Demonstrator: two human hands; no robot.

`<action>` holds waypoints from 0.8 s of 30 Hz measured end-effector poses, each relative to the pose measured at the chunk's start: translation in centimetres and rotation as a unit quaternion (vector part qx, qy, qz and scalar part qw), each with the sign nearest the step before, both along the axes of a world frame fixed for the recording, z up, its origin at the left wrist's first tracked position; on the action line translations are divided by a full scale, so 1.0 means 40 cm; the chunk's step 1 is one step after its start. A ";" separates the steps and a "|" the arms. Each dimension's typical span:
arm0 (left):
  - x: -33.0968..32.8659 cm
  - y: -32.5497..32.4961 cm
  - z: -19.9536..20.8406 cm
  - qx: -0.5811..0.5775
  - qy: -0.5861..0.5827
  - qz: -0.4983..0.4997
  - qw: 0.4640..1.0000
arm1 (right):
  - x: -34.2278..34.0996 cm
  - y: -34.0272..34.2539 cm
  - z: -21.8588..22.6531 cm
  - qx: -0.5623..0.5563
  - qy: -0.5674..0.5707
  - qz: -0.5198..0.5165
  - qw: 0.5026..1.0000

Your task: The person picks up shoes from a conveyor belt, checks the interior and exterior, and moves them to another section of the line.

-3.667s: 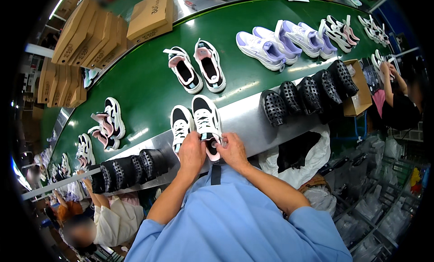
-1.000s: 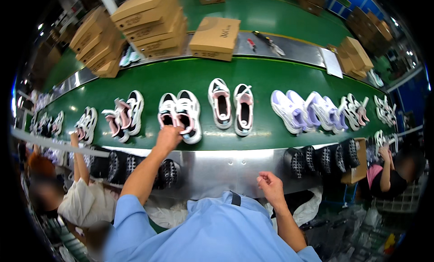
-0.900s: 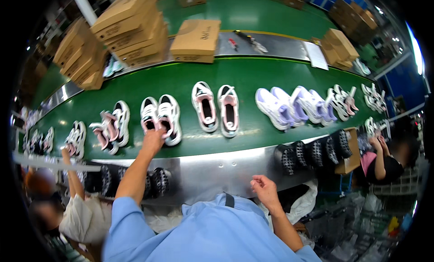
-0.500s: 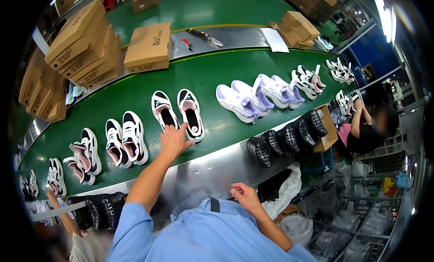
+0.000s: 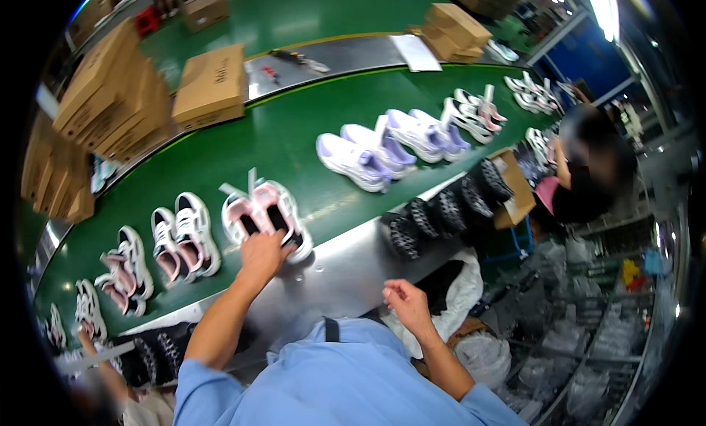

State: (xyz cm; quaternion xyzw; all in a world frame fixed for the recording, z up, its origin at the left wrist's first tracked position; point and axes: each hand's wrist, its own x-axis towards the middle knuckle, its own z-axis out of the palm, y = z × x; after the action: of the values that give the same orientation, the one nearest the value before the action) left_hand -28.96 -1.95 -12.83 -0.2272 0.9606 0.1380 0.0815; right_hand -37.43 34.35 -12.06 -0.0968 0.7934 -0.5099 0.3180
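A pair of white and pink sneakers (image 5: 266, 213) lies at the near edge of the green conveyor belt (image 5: 294, 143). My left hand (image 5: 261, 257) reaches out and grips the heel end of this pair, partly over the steel ledge (image 5: 346, 268). My right hand (image 5: 404, 305) hovers close to my chest above that ledge, fingers loosely curled and holding nothing. To the left lies another white and pink pair (image 5: 184, 235). To the right lies a white and lilac pair (image 5: 360, 158).
More sneaker pairs line the belt both ways. Brown cardboard boxes (image 5: 209, 84) are stacked behind the belt. Black soles (image 5: 441, 209) hang in a row under the ledge. A person (image 5: 581, 169) works at the right; another person's hand (image 5: 88, 338) shows at lower left.
The view has swung left and the belt has carried the shoes along. My left hand has come back from the belt's middle onto the pair at the near edge. My right hand stays near my chest.
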 end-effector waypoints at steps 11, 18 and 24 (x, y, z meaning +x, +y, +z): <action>0.229 0.286 0.164 0.101 -0.059 0.049 0.992 | -0.511 0.296 0.074 0.273 0.404 -0.193 0.852; 0.087 0.197 0.070 0.003 0.214 0.124 0.969 | -0.636 0.261 0.071 0.414 0.393 -0.054 0.819; 0.081 0.128 -0.003 0.124 0.127 0.109 0.978 | -0.637 0.282 0.118 0.429 0.490 0.023 0.759</action>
State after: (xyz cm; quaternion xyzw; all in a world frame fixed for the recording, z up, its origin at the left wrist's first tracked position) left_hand -25.74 3.18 -12.96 -0.2989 0.9080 0.2923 -0.0294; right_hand -62.93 45.63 -7.32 -0.2052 0.9742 0.0079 -0.0938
